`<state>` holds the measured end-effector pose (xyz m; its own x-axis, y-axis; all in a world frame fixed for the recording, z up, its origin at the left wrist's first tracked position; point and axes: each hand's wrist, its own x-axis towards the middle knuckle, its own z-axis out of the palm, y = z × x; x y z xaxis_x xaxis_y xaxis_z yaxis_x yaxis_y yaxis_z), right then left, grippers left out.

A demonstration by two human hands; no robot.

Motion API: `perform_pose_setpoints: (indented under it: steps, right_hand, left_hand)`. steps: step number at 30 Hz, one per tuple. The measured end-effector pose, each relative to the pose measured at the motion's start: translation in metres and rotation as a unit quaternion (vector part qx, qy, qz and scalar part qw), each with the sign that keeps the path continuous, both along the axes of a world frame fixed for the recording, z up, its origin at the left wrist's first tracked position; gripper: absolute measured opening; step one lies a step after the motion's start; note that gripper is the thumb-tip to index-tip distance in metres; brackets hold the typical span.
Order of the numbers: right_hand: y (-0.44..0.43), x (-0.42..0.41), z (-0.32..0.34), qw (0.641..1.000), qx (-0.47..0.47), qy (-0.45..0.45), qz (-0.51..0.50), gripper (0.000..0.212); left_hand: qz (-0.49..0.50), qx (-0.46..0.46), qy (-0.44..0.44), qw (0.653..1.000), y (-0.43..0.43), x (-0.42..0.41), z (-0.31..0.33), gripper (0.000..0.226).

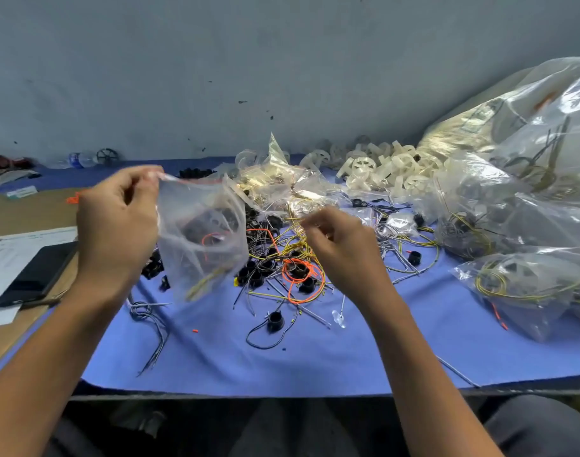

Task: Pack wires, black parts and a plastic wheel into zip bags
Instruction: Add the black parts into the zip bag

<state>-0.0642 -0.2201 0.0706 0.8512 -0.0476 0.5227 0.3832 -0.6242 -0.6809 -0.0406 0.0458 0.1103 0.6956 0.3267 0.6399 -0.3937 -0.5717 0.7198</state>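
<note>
My left hand (117, 225) pinches the top edge of a clear zip bag (199, 239) and holds it up above the blue cloth. Inside the bag I see black parts, an orange wire and a yellow wire. My right hand (341, 249) hovers over the loose pile of yellow, orange and grey wires (295, 258) with its fingers curled; motion blur hides whether they hold anything. Black ring parts (265, 268) lie mixed into the wires. White plastic wheels (390, 169) are heaped at the back.
Filled clear bags (519, 192) pile up on the right. A black phone (38, 272) lies on papers at the left, on a wooden tabletop. The blue cloth (315, 357) covers the work area down to the near table edge. A single black part with a wire loop (275, 321) lies in front.
</note>
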Motion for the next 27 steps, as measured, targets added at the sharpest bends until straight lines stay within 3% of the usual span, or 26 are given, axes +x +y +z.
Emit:
perform_pose_setpoints:
  steps: [1, 3, 5, 10, 13, 16, 18, 20, 21, 23, 27]
  right_hand:
    - [-0.006, 0.012, -0.015, 0.991, -0.104, 0.074, -0.047, 0.018]
    - [-0.008, 0.031, -0.047, 0.952, -0.241, 0.183, -0.046, 0.023]
    - [-0.003, 0.040, -0.069, 0.929, -0.296, 0.219, -0.024, 0.019]
    - [-0.003, 0.049, -0.087, 0.915, -0.348, 0.206, -0.019, 0.013]
    - [-0.006, 0.039, -0.077, 0.937, -0.293, 0.187, -0.040, 0.016]
    - [-0.006, 0.019, -0.046, 0.981, -0.153, 0.099, -0.059, 0.017]
    - [0.005, 0.000, -0.020, 0.996, -0.004, 0.086, 0.020, 0.013]
    - [0.023, -0.020, 0.005, 0.976, 0.116, 0.110, 0.149, 0.012]
    - [0.033, -0.027, 0.013, 0.967, 0.117, 0.116, 0.192, 0.012]
    - [0.055, -0.034, 0.021, 0.970, 0.032, 0.097, 0.219, 0.014]
    - [0.089, -0.027, 0.016, 0.973, -0.200, 0.031, 0.112, 0.019]
  left_hand:
    - [0.015, -0.012, -0.012, 1.000, 0.001, 0.005, 0.004, 0.031]
    - [0.036, -0.003, -0.029, 0.999, -0.002, 0.011, 0.012, 0.032]
    - [0.041, 0.017, -0.042, 0.998, -0.005, 0.013, 0.016, 0.031]
    - [0.030, 0.087, -0.035, 0.995, -0.004, 0.006, 0.016, 0.025]
    - [0.032, 0.159, -0.037, 0.986, -0.003, -0.009, -0.001, 0.023]
    - [0.009, 0.194, -0.012, 0.981, -0.007, -0.024, -0.027, 0.022]
    - [-0.005, 0.187, 0.008, 0.982, -0.010, -0.025, -0.040, 0.023]
    - [-0.010, 0.173, 0.025, 0.985, -0.013, -0.025, -0.044, 0.026]
    - [-0.009, 0.171, 0.026, 0.985, -0.014, -0.024, -0.044, 0.027]
    - [-0.009, 0.171, 0.025, 0.985, -0.016, -0.023, -0.041, 0.026]
    - [-0.019, 0.151, 0.023, 0.988, -0.017, -0.023, -0.033, 0.023]
